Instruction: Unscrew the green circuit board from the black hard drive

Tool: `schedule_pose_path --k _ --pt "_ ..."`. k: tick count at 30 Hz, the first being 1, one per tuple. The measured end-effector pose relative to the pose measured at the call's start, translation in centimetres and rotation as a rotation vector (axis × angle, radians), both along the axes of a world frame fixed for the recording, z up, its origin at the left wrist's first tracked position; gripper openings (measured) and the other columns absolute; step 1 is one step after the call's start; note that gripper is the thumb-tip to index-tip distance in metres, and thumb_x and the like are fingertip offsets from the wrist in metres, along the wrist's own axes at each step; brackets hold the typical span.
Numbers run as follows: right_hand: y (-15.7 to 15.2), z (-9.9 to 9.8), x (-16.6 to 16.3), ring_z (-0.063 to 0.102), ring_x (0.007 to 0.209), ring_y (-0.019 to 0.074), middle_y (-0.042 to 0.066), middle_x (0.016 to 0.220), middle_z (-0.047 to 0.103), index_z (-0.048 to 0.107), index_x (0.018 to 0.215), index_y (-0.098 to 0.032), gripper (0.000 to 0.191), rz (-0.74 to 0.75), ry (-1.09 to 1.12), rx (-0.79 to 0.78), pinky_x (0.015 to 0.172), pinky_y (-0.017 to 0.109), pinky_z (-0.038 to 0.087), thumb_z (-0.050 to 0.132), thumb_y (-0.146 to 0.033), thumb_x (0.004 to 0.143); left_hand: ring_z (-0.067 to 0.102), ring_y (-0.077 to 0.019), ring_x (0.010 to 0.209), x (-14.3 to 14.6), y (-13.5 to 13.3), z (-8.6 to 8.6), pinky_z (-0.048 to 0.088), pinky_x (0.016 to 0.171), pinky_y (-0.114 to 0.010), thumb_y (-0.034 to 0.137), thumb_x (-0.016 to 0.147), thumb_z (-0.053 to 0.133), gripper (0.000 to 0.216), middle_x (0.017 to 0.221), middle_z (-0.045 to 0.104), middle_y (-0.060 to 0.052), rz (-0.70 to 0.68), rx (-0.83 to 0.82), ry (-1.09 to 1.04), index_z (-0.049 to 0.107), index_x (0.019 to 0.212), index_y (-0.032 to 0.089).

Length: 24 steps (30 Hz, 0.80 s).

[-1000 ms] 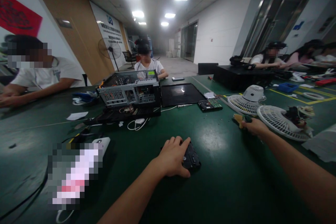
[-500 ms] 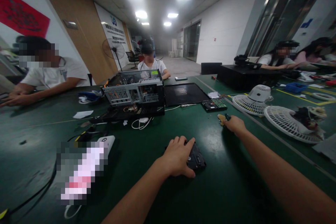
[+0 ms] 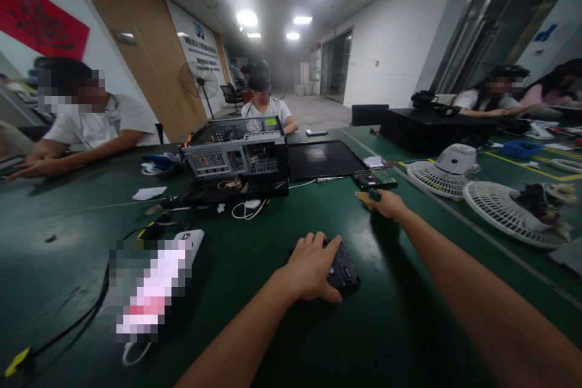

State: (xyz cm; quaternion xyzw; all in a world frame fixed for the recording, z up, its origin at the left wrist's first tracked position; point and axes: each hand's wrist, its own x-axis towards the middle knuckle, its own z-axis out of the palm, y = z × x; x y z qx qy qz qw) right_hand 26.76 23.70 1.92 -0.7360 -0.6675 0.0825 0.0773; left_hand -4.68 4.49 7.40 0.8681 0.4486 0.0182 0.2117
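Observation:
My left hand (image 3: 313,270) lies over a black hard drive (image 3: 344,271) on the green table, its fingers along the far side and its thumb at the near edge. The palm and fingers hide much of the drive. Further forward and to the right, my right hand (image 3: 388,203) is closed around a tool with a dark green handle (image 3: 374,194). A small tan, flat piece (image 3: 362,197) shows by its fingers; whether it is part of the tool I cannot tell. Just beyond that hand lies another hard drive with a green circuit board (image 3: 375,177).
An opened computer case (image 3: 234,157) stands ahead, with its black side panel (image 3: 325,159) to the right. White fan parts (image 3: 493,212) lie at right. A phone with a blurred screen (image 3: 157,285) and cables are at left. Several people sit around the table.
My right hand has moved left with the tool and the tan piece, closer to the hard drive under my left hand. My left hand keeps its place on the drive. The view has shifted slightly.

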Motion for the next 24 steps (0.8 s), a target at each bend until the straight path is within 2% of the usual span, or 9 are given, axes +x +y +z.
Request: schedule_pose_path --k 6,9,12,17,19,24 --pt "-0.7 0.2 -1.0 0.068 0.105 0.0262 0.008 0.120 0.074 0.068 0.129 -0.022 0.044 0.147 0.073 -0.006 0.087 0.029 0.049 0.071 -0.036 0.088 0.045 -0.0414 0.129 0.0 0.1 -0.2 0.040 0.107 -0.053 0.064 0.062 0.081 0.123 0.150 0.043 -0.016 -0.022 0.012 0.023 0.022 0.162 0.025" --pt "-1.5 0.0 -1.4 0.068 0.105 0.0244 0.005 0.119 0.075 0.070 0.126 -0.025 0.043 0.141 0.095 0.005 0.087 0.027 0.049 0.074 -0.038 0.086 0.044 -0.0411 0.129 0.0 0.3 -0.3 0.039 0.108 -0.052 0.065 0.061 0.081 0.125 0.151 0.041 -0.016 -0.042 0.010 0.049 0.020 0.162 0.024" --pt "-2.2 -0.4 -1.5 0.069 0.104 0.0264 0.011 0.118 0.074 0.071 0.123 -0.020 0.040 0.023 0.088 0.033 0.085 0.029 0.050 0.071 -0.039 0.088 0.044 -0.0403 0.131 0.0 0.3 -0.2 0.038 0.109 -0.050 0.066 0.062 0.080 0.126 0.152 0.040 -0.016 -0.051 0.007 0.076 0.018 0.163 0.024" --pt "-3.9 -0.5 0.1 0.071 0.100 0.0336 0.025 0.112 0.072 0.073 0.115 -0.008 0.042 -0.290 0.075 0.070 0.078 0.036 0.052 0.064 -0.041 0.090 0.044 -0.0399 0.131 -0.2 0.3 -0.1 0.038 0.109 -0.051 0.068 0.064 0.078 0.124 0.152 0.040 -0.017 -0.055 -0.003 0.072 0.018 0.163 0.024" --pt "-5.2 -0.6 1.0 0.070 0.101 0.0344 0.026 0.112 0.072 0.071 0.117 -0.005 0.043 -0.376 0.084 0.089 0.078 0.037 0.052 0.060 -0.038 0.092 0.043 -0.0402 0.132 -0.3 0.4 -0.2 0.038 0.110 -0.051 0.068 0.063 0.079 0.125 0.153 0.039 -0.017 -0.058 -0.009 0.067 0.017 0.163 0.023" --pt "-9.1 -1.0 2.0 0.069 0.103 0.0323 0.022 0.109 0.073 0.072 0.114 -0.010 0.035 -0.391 0.151 0.137 0.081 0.036 0.050 0.057 -0.034 0.093 0.040 -0.0403 0.137 -1.1 0.9 -0.4 0.035 0.114 -0.052 0.067 0.063 0.079 0.127 0.156 0.037 -0.016 -0.075 -0.038 0.059 0.015 0.163 0.024"
